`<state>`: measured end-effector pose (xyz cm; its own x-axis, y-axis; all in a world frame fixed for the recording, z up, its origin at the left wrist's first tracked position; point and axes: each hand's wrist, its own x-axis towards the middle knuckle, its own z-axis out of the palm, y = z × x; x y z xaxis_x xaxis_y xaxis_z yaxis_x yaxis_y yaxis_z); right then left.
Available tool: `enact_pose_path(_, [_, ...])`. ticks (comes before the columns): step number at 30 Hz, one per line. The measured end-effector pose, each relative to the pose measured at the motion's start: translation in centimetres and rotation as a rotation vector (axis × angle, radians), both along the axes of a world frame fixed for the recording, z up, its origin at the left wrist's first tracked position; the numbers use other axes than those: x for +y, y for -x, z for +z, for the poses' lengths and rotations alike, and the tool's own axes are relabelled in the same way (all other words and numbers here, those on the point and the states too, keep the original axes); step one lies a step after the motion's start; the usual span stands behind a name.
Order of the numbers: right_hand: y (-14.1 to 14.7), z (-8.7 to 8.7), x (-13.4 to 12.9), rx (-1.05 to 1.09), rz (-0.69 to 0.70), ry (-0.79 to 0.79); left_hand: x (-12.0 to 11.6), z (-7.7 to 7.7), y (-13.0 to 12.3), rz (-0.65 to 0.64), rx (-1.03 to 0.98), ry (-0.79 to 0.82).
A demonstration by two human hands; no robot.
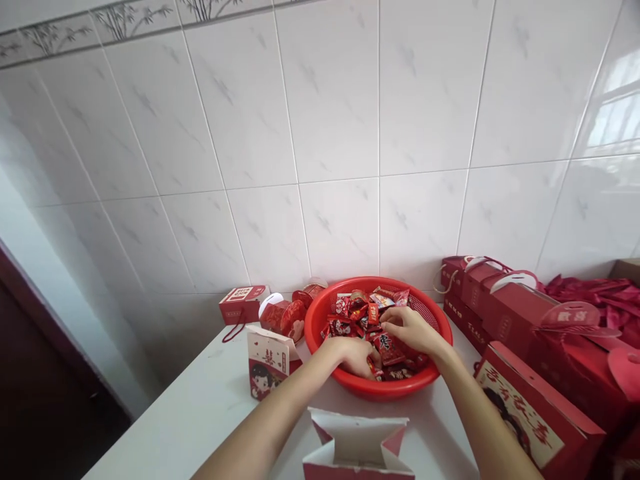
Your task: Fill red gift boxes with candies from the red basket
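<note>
Down in a red basket (311, 327), right fingers (393, 319) clamp candy (387, 348), left fingers (369, 365) hidden; box (269, 360) reads 喜.

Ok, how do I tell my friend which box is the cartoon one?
Find the round red basket on the white table. Just left of the basket stands a small paper gift box, mostly white. Unlike the big red boxes on the right, it has a cartoon picture near its bottom.

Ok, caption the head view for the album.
Left hand and right hand among wrapped sweets in a red basket.
</note>
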<state>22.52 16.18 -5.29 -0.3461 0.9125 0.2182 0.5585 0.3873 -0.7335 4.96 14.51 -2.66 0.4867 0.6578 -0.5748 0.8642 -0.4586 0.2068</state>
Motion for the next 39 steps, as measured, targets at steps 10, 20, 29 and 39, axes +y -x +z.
enact_pose_path(10, [0.4,0.5,-0.7,-0.024,-0.024,0.014,1.1,-1.7,0.8,-0.11,-0.163,-0.028])
enact_pose_path(20, [0.5,0.5,-0.7,-0.081,-0.035,0.001,0.7,-1.0,0.4,-0.105,-0.203,-0.006])
enact_pose_path(29, [0.2,0.4,-0.7,-0.089,0.002,-0.001,0.8,-1.5,0.4,-0.086,-0.149,-0.037])
enact_pose_path(39, [0.2,0.5,-0.3,-0.061,0.018,-0.054,0.0,-0.8,0.6,0.018,-0.289,-0.107])
